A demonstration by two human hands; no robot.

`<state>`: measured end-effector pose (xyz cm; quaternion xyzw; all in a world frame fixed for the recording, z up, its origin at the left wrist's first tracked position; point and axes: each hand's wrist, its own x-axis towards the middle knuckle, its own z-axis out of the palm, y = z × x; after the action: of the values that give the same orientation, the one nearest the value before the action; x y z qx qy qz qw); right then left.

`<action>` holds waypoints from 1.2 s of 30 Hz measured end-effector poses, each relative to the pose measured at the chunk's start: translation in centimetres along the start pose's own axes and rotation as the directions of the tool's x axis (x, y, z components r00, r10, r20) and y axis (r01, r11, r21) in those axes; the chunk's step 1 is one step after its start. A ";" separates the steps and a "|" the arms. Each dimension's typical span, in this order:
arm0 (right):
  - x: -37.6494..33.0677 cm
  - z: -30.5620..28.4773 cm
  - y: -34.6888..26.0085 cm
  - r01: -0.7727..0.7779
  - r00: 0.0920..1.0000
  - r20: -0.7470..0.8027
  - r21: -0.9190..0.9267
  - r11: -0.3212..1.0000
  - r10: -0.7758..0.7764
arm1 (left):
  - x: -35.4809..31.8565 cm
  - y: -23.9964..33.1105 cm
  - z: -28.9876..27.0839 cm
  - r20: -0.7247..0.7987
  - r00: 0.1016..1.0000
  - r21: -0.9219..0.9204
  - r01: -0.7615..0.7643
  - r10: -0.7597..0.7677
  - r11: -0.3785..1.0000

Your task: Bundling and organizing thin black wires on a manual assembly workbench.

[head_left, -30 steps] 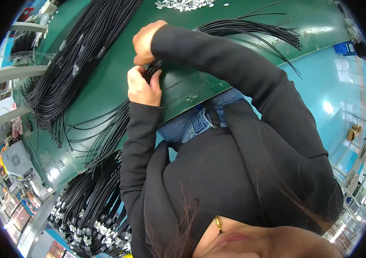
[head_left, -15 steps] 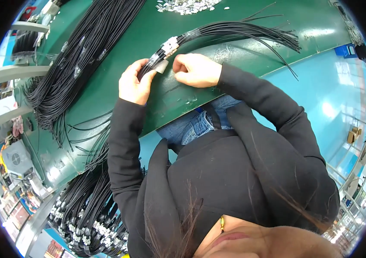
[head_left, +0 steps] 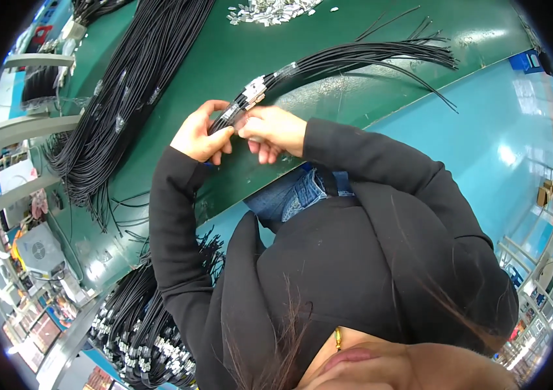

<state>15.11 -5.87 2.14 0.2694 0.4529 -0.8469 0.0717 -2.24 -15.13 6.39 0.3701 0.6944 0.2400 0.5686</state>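
A bundle of black cables [head_left: 354,53] lies on the green table, its loose ends fanned out to the right. White connectors [head_left: 254,91] are bunched part-way along it, with a clear tape wrap [head_left: 284,70] to their right. My left hand [head_left: 200,133] is closed round the bundle's near end, the thumb in front and fingers behind. Beside it, my right hand [head_left: 276,132] pinches at a clear piece of tape [head_left: 239,122] against the bundle. The fingertips partly hide that tape.
A thick bundle of long black cables [head_left: 140,71] lies at the left of the table [head_left: 328,110]. Small white parts [head_left: 270,10] are heaped at the far edge. More cables with white connectors [head_left: 143,351] hang at lower left, near a grey boxed fan [head_left: 39,250].
My right hand has moved left and down to the bundle, onto the tape flap that stuck out by my left thumb. The bundle has shifted slightly down.
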 end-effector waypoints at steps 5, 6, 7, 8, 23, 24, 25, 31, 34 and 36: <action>-1.4 1.2 0.9 -0.031 0.983 -0.183 -0.043 0.999 0.022 | 1.6 -1.8 1.2 -0.082 0.941 0.278 -0.294 0.328 0.914; -1.4 1.4 1.0 -0.011 0.979 -0.205 -0.067 0.998 -0.003 | 1.8 -2.3 2.0 -0.158 0.859 0.445 -0.378 0.486 0.812; -1.4 1.5 0.9 0.011 0.974 -0.225 -0.096 0.995 -0.033 | 2.1 -2.9 2.7 -0.196 0.773 0.601 -0.391 0.603 0.697; -1.3 1.6 0.8 0.014 0.967 -0.249 -0.130 0.991 -0.046 | 2.2 -3.3 3.3 -0.204 0.742 0.604 -0.417 0.638 0.679; -2.0 4.3 -6.2 -0.118 0.986 -0.149 -0.308 0.944 0.074 | 3.3 -5.4 7.1 -0.370 0.507 0.896 -0.027 0.779 0.443; -2.1 4.7 -7.8 0.048 0.999 0.011 -0.504 0.862 -0.050 | 3.3 -5.4 6.8 -0.378 0.494 0.895 -0.022 0.783 0.446; -2.1 4.8 -9.3 0.399 0.916 0.237 -0.611 0.684 -0.322 | 3.3 -5.4 6.5 -0.330 0.546 0.911 -0.029 0.770 0.412; 6.9 1.4 -11.9 0.207 0.650 0.138 -0.978 -0.001 -0.747 | 2.6 -3.5 6.6 -0.411 0.594 0.826 -0.077 0.691 0.558; 12.2 -2.7 -9.0 0.119 0.586 0.302 -0.950 -0.289 -0.752 | 2.6 -3.2 6.4 -0.515 0.670 0.715 -0.009 0.535 0.700; 14.2 -3.5 -7.9 0.117 0.540 0.397 -0.908 -0.401 -0.742 | 2.6 -3.2 5.8 -0.545 0.712 0.658 0.037 0.442 0.752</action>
<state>1.57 3.25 -1.00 0.0739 0.9676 -0.0717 -0.2306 2.44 -15.56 1.03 0.5033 0.8411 0.1768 0.0895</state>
